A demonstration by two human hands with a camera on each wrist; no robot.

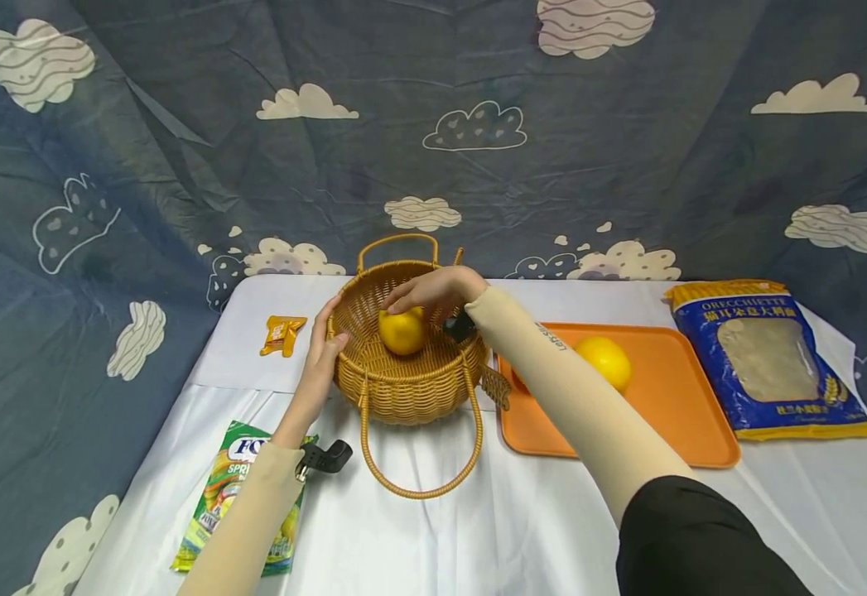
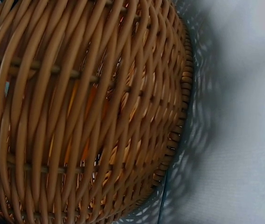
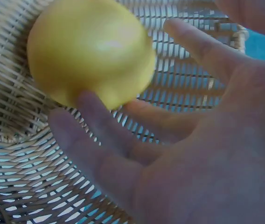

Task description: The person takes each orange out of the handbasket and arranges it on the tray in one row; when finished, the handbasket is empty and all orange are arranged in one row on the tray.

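A round wicker basket [image 1: 411, 397] with loop handles stands upright on the white cloth. My left hand [image 1: 319, 360] holds its left rim, the thumb lying at the edge; the left wrist view shows only the woven wall [image 2: 90, 107], with those fingers out of sight. Inside the basket sits a smooth yellow round fruit [image 1: 402, 333], its exact kind unclear. My right hand [image 1: 436, 290] reaches in over it. In the right wrist view the fingers [image 3: 109, 163] are spread and loosely bent beside the yellow fruit [image 3: 93, 51], while the thumb stands apart from it.
Right of the basket is an orange tray [image 1: 671, 414] bearing a yellow round fruit [image 1: 604, 362] and a reddish thing mostly behind my forearm. Farther right lies a blue orecchiette bag [image 1: 768, 356]. A small orange wrapped packet [image 1: 281, 334] and a green Fox's packet [image 1: 213, 497] are at left.
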